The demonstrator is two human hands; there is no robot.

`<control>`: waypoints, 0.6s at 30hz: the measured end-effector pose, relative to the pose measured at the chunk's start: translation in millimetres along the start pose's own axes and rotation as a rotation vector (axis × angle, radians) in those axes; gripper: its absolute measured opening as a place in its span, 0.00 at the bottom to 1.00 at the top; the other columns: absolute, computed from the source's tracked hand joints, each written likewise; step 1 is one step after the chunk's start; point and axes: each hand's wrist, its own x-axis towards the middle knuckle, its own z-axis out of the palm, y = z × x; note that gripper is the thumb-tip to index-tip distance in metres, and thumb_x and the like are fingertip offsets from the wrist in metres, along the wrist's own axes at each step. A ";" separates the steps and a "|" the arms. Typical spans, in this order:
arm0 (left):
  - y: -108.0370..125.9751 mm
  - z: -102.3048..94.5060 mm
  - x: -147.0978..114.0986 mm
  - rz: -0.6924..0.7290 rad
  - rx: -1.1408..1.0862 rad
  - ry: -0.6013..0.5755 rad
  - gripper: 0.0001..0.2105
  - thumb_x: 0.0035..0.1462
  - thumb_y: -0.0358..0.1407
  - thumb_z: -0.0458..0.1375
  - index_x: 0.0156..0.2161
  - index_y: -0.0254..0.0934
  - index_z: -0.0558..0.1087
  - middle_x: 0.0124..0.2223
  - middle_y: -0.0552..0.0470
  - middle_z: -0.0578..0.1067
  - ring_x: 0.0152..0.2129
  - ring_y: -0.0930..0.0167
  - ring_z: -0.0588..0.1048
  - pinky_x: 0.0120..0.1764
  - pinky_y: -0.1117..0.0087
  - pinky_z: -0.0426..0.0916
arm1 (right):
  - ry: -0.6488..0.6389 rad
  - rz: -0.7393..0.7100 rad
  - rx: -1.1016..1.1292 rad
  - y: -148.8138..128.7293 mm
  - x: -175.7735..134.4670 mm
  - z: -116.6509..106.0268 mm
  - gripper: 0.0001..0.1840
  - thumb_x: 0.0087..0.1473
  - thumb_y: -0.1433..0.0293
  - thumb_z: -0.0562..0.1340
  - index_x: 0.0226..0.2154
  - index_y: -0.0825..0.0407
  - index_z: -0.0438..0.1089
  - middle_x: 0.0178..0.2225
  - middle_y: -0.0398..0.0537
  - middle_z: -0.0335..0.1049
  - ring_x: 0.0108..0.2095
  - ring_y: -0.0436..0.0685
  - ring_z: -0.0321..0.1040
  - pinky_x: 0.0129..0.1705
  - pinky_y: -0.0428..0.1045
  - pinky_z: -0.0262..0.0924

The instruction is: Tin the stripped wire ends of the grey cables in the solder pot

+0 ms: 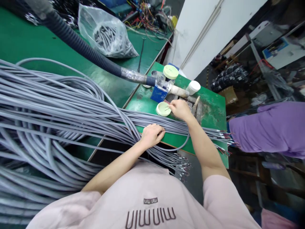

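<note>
My right hand [180,109] pinches the end of a grey cable, and its thin stripped wires [167,103] point over a small pale-green tub [163,109]. The cable's slack hangs in a loop [183,146] below that wrist. My left hand [152,135] is curled over the grey cable bundle [135,118], near the table's front edge; what lies under its fingers is partly hidden. Several cable ends with bared coloured wires [182,165] hang over the edge below my left hand. More cable ends [222,136] lie at the table's right side.
A ribbed hose [95,58] reaches over the green table [145,98] to a blue block [159,94]. A pale lid [170,72] and white jar [193,87] stand behind. A bag of short grey pieces [107,35] lies back left. A person in purple [267,130] is at right.
</note>
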 end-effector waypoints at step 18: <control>-1.8 1.3 -0.3 0.007 0.001 -0.009 0.09 0.61 0.38 0.52 0.33 0.39 0.72 0.28 0.53 0.75 0.28 0.71 0.71 0.33 0.68 0.59 | 0.060 0.145 -0.046 49.9 -5.4 -13.9 0.17 0.54 0.63 0.55 0.29 0.54 0.77 0.30 0.52 0.76 0.33 0.57 0.70 0.34 0.48 0.57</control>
